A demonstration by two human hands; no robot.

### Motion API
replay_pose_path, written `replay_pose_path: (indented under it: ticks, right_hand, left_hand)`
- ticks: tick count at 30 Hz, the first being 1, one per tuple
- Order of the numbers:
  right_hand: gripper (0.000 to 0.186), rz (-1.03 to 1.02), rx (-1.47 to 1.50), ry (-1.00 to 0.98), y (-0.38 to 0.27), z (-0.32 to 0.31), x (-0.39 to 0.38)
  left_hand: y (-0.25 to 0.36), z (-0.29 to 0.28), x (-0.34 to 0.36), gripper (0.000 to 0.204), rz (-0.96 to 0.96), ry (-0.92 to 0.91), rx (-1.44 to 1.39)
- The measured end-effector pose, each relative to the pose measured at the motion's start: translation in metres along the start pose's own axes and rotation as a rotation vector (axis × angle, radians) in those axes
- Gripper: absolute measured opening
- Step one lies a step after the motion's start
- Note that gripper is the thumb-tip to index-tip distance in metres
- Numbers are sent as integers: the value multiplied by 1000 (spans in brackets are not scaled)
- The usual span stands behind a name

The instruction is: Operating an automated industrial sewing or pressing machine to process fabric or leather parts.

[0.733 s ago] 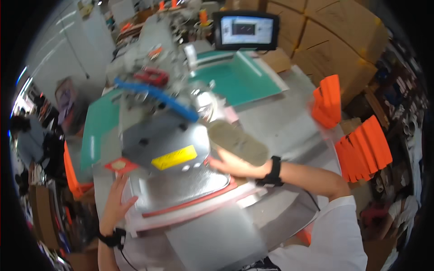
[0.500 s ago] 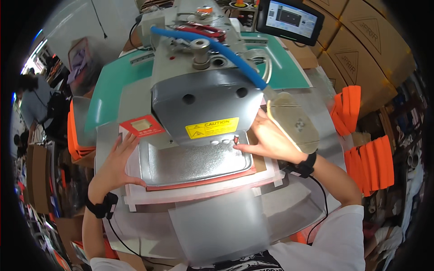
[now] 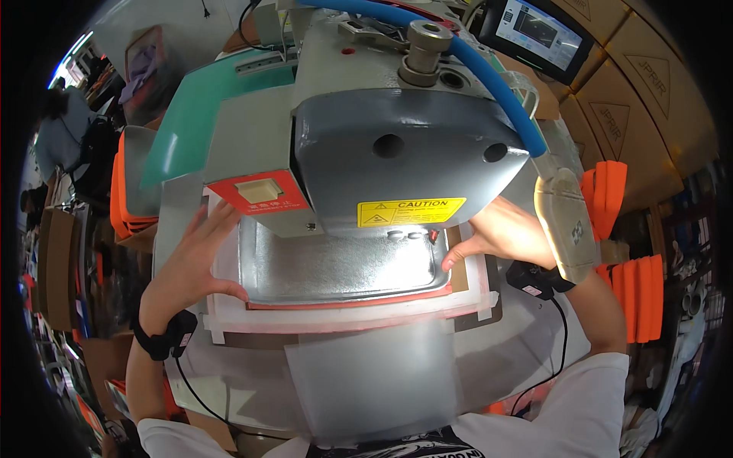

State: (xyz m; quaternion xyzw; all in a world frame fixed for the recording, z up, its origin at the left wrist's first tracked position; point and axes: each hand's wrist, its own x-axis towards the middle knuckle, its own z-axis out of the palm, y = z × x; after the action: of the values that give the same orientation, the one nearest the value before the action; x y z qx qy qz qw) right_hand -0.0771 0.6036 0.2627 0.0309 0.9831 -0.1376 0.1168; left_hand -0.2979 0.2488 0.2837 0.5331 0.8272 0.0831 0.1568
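My left hand (image 3: 195, 267) rests with fingers and thumb spread along the left side of a shallow silver metal plate (image 3: 340, 271) and the layered white and pink frame (image 3: 328, 319) beneath it. My right hand (image 3: 489, 237) reaches under the grey machine head (image 3: 405, 156) at the right, thumb extended at the plate's right edge; its other fingers are partly hidden by the head. A red-labelled box with a pale switch (image 3: 256, 191) hangs at the head's left, above the plate. A beige padded piece (image 3: 561, 225) on the head's right side stands just over my right hand.
A translucent sheet (image 3: 370, 374) lies in front. A green board (image 3: 183, 130) is at back left, a screen (image 3: 534, 34) at back right before cardboard boxes (image 3: 634, 99). Orange pieces (image 3: 630, 298) hang on both sides. Another person (image 3: 61, 130) is at far left; a blue hose (image 3: 504, 91) crosses the head.
The view has shifted so the machine head sits higher, larger and further right. My left hand has moved slightly upward; my right hand has moved right in the picture, still beside the plate.
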Motion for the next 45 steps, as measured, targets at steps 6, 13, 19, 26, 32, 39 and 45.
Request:
replay_pose_path:
  ticks: [6, 13, 19, 26, 32, 39, 45]
  right_hand:
    - [97, 32, 17, -16, -8, -5, 0]
    - [96, -63, 74, 27, -18, -17, -1]
    - [89, -161, 1, 105, -48, -3, -13]
    - [108, -186, 7, 155, -74, 17, -23]
    - [102, -176, -44, 119, -77, 9, -22]
    - [101, -178, -32, 135, -79, 15, -23]
    - [101, -12, 9, -27, -85, 5, -25]
  left_hand:
    - [-1, -1, 0, 119, -9, -4, -43]
    - [-8, 6, -3, 123, -5, 28, -145]
    - [-16, 18, -37, 124, 45, 58, -168]
    - [-16, 22, -72, 125, 54, 57, -112]
    - [-13, 17, -76, 124, 74, 67, -1]
    - [-14, 18, -74, 123, 86, 58, -49]
    - [-9, 21, -71, 121, 87, 81, -109]
